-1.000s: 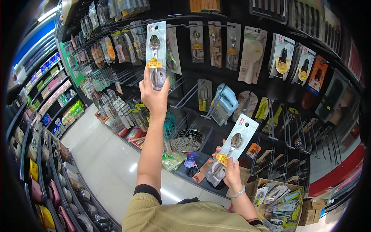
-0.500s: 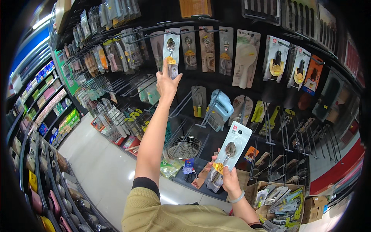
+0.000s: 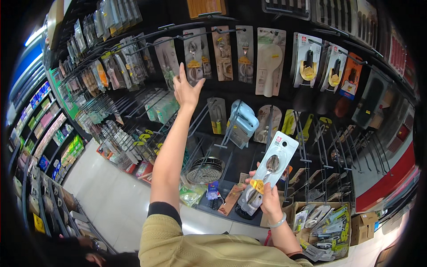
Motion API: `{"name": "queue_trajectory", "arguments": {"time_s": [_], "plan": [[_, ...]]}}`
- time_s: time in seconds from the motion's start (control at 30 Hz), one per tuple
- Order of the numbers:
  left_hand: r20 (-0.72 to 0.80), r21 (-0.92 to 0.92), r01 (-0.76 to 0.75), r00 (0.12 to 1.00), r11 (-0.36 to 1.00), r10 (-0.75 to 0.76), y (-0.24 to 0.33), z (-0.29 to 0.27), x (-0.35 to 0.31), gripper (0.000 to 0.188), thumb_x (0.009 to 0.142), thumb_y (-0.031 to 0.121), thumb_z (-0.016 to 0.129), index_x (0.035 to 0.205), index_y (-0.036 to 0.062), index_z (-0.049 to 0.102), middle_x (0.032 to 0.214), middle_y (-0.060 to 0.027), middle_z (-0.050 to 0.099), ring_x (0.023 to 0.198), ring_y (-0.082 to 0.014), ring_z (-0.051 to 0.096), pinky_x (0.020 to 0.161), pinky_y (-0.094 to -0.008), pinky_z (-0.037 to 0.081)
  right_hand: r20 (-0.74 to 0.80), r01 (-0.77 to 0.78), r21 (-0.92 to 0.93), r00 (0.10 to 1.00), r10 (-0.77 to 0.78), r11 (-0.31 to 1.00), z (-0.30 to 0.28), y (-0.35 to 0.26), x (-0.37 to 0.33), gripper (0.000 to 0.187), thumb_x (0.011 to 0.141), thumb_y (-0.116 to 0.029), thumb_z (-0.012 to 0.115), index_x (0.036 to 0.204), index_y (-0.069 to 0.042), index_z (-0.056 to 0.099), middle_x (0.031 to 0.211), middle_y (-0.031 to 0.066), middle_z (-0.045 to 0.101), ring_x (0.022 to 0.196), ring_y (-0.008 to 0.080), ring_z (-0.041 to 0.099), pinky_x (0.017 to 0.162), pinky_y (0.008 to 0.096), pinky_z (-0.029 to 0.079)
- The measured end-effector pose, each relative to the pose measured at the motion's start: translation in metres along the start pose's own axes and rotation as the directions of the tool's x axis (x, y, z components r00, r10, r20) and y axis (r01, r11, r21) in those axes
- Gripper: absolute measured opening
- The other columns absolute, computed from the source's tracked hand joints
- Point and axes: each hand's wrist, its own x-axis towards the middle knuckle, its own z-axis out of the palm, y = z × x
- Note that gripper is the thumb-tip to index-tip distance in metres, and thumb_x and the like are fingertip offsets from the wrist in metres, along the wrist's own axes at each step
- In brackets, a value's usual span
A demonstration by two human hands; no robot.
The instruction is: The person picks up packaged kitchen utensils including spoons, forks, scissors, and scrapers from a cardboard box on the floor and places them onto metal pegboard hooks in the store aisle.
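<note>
My left arm reaches up to the rack, and my left hand (image 3: 187, 90) is open with its fingers spread and nothing in it. Just beyond its fingertips hangs a carded spoon pack (image 3: 196, 55) on a long metal hook, partly covered by the hand. Lower on the right, my right hand (image 3: 270, 204) grips a packaged spoon (image 3: 272, 164), a metal spoon on a pale blue card with a yellow label. Its thumb presses on the front of the pack and other fingers show at the left edge. The pack is tilted, its top leaning right.
Along the rack hang a carded fork (image 3: 244, 55), a pale rice paddle (image 3: 269, 62) and black-handled tools (image 3: 308, 60). Bare hooks stick out below, near a blue grater (image 3: 243, 124). A cardboard box (image 3: 322, 260) of packaged utensils stands low right. Another person's hand (image 3: 94, 258) shows at lower left.
My left hand has come off the spoon pack at the front of the hook; that pack now hangs farther back. The view has shifted, and another person has appeared at lower left.
</note>
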Motion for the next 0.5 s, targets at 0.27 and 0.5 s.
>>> {"name": "queue_trajectory", "arguments": {"time_s": [0.27, 0.5], "plan": [[0.63, -0.483, -0.085, 0.658, 0.871, 0.414, 0.088, -0.133, -0.155, 0.072, 0.066, 0.025, 0.077, 0.126, 0.0046, 0.042, 0.11, -0.0158, 0.053, 0.1, -0.03, 0.055, 0.083, -0.0358, 0.045, -0.045, 0.1, -0.128, 0.993, -0.106, 0.987, 0.013, -0.006, 0.031, 0.066, 0.094, -0.051, 0.026, 0.139, -0.003, 0.021, 0.128, 0.0074, 0.041, 0.113, 0.0155, 0.042, 0.098, 0.0303, 0.032], [0.638, -0.55, 0.083, 0.684, 0.831, 0.353, 0.074, -0.145, -0.208, 0.086, 0.065, 0.017, 0.075, 0.137, 0.0042, 0.03, 0.117, -0.0185, 0.039, 0.104, -0.0321, 0.046, 0.086, -0.0357, 0.042, 0.235, 0.114, -0.172, 0.969, -0.072, 0.978, 0.037, -0.009, 0.052, 0.07, 0.092, -0.053, 0.029, 0.14, -0.004, 0.014, 0.135, 0.0088, 0.035, 0.12, 0.0187, 0.04, 0.101, 0.0323, 0.031]]}}
